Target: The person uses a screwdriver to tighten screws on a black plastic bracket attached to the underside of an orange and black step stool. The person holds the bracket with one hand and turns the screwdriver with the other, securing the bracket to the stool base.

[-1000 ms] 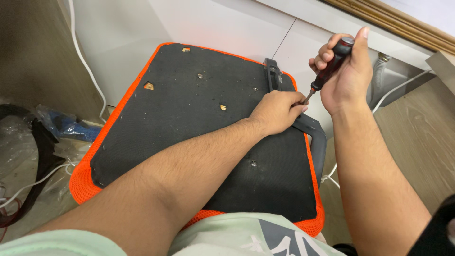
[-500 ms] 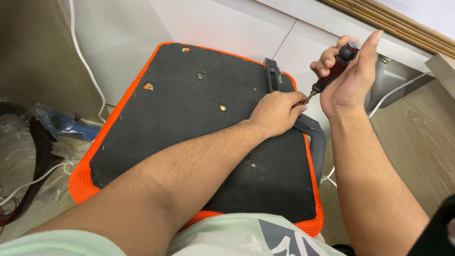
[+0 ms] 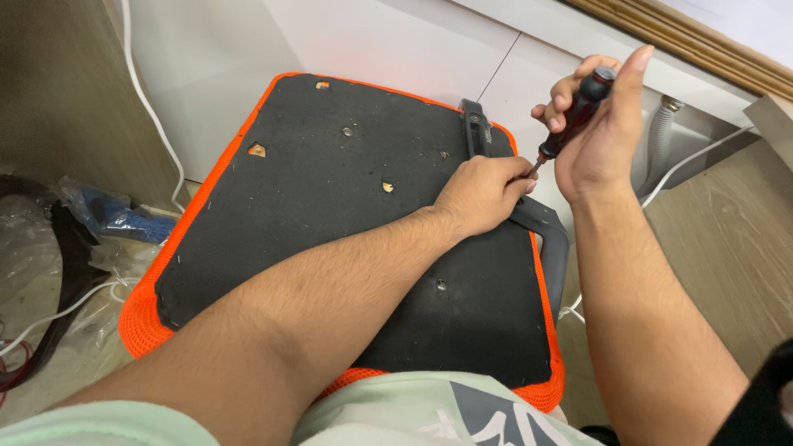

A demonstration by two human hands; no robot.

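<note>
Far left: crumpled clear plastic wrap (image 3: 33, 248) and a blue bag (image 3: 116, 216) on the floor, a white cable (image 3: 149, 116) running down the wall beside them. Centre: upturned chair seat (image 3: 330, 231), black underside facing up, orange mesh edge (image 3: 136, 318) wrapping the rim; it leans against the person's lap, so the underside is reachable. Several screw holes (image 3: 387, 187) show in the black panel. Along the seat's right edge lies a dark grey armrest bracket (image 3: 545, 239). Left hand (image 3: 483, 194) rests on that bracket, fingers curled together, pinching at the screwdriver's tip, likely steadying the screw or blade at the hole; the screw itself is hidden. Right hand (image 3: 599, 136) is wrapped around the black-and-red screwdriver (image 3: 570, 120), fingers closed on the handle, thumb stuck up, shaft angled down-left to the bracket so the tip meets the hole. Right of that: grey corrugated hose (image 3: 661, 140) by the white baseboard, wood floor (image 3: 727, 239) beneath.
</note>
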